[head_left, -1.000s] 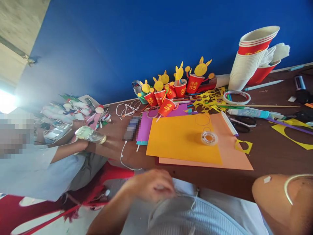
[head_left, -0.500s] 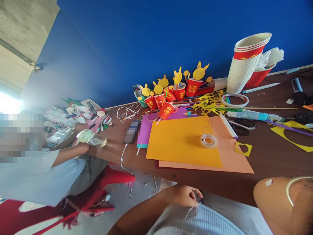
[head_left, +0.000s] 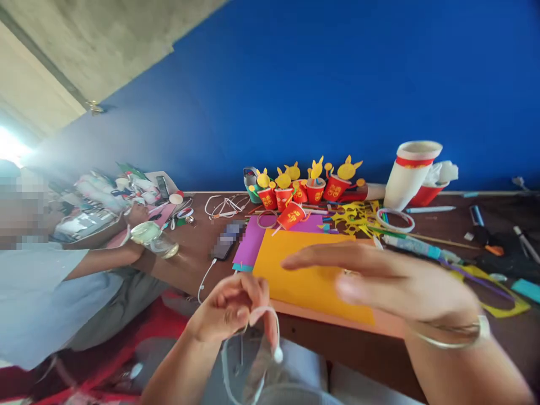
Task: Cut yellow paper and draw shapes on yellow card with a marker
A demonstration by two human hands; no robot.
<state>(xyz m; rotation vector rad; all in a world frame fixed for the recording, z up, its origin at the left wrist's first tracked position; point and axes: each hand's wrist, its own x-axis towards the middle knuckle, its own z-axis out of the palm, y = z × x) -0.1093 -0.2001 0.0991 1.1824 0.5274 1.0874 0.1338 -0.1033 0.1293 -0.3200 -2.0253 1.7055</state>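
My left hand (head_left: 232,309) is raised in front of the table edge, its fingers bent round a thin white cord (head_left: 225,365). The cord loops down toward my lap, and a small white knob (head_left: 278,354) hangs by my fingertips. Slightly blurred, my right hand (head_left: 392,284) reaches over the sheet of orange-yellow paper (head_left: 274,253) with fingers stretched out and nothing visible in them. A bracelet (head_left: 451,337) circles that wrist. Beneath the orange-yellow sheet lies a peach sheet (head_left: 383,326). The clear tape roll is hidden, apparently behind my right hand.
Red paper cups (head_left: 291,216) with yellow animal heads line the wall. A tall stack of white cups (head_left: 407,180), yellow scraps (head_left: 358,216) and a white tape ring (head_left: 395,220) stand right. A phone (head_left: 228,239) and glass jar (head_left: 156,239) lie left, beside a seated person (head_left: 76,281).
My left hand has risen from my lap with the white cord. My right hand has come in from the right over the paper. The camera view has tilted upward.
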